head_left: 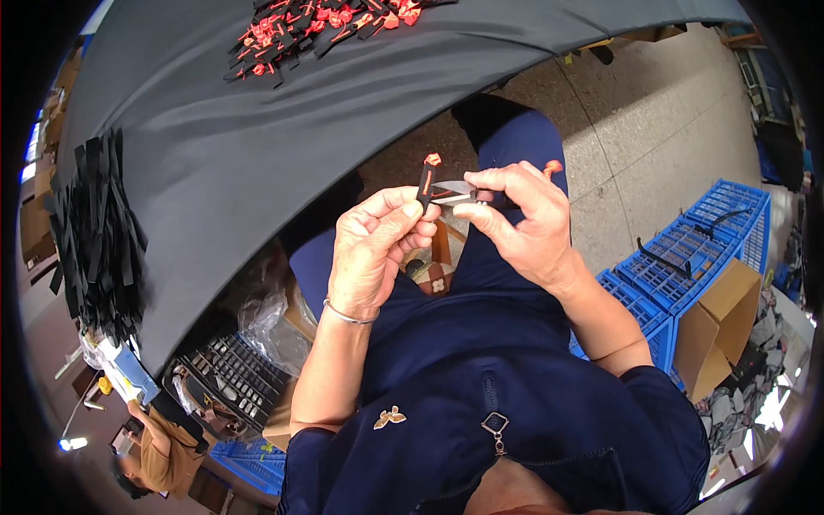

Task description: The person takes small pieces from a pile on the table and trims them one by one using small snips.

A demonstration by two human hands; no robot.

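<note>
In my left hand [365, 245], a short black fabric strap [427, 182] with a red-orange tip stands upright between thumb and fingers. A strip of orange marking runs along its face. My right hand [541, 227] is closed around small metal thread snips [453, 187], whose parted blades point left and reach the strap's edge. Whether the blades touch the strap I cannot tell. Another small red-orange piece [553, 167] shows beside the right hand's knuckles; what carries it is hidden.
A black cloth-covered table [283, 137] bears a heap of black and red pieces [322, 30] at the far side and a bundle of black strips [96, 240] at left. Blue plastic crates [678, 257] and a cardboard box [717, 326] stand right. Another person [163, 446] is at lower left.
</note>
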